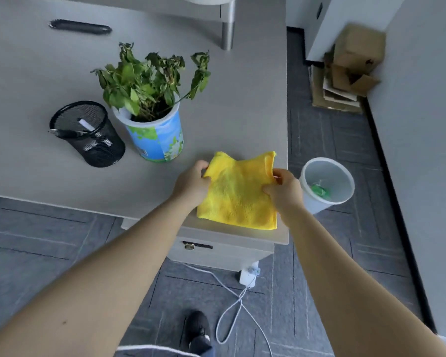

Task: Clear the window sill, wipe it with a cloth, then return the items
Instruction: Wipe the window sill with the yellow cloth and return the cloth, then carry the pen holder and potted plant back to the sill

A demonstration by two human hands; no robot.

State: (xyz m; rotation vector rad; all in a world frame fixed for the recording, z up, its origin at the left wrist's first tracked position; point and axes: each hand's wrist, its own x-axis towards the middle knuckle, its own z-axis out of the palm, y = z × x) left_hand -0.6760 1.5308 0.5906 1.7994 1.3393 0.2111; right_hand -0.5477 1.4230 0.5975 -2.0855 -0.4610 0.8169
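Black mesh makes up the pen cup (88, 134), which stands at the left of the grey desk (36, 81) with a pen or two inside; just beside it on the right is a plant (152, 81) with drooping leaves in a blue and green pot (157, 140). Further right, near the desk's front corner, lies the folded yellow cloth (238, 191) — both hands are on it. The left hand (191, 182) has its fingers curled, pinching the cloth's upper left corner between thumb and fingertips. The right hand (285, 189) likewise has its fingers bent round the right edge, thumb on top, gripping the fold. The cloth rests flat on the desk, its near edge close to the desk's front rim. Below the desk a drawer unit (224, 249) shows a small lock, and a white cable (232, 305) loops over dark grey carpet tiles. Right of the desk stands a white bin (327, 184) with something green in it — and beyond it, flattened cardboard (345, 73) is stacked against a pale wall.
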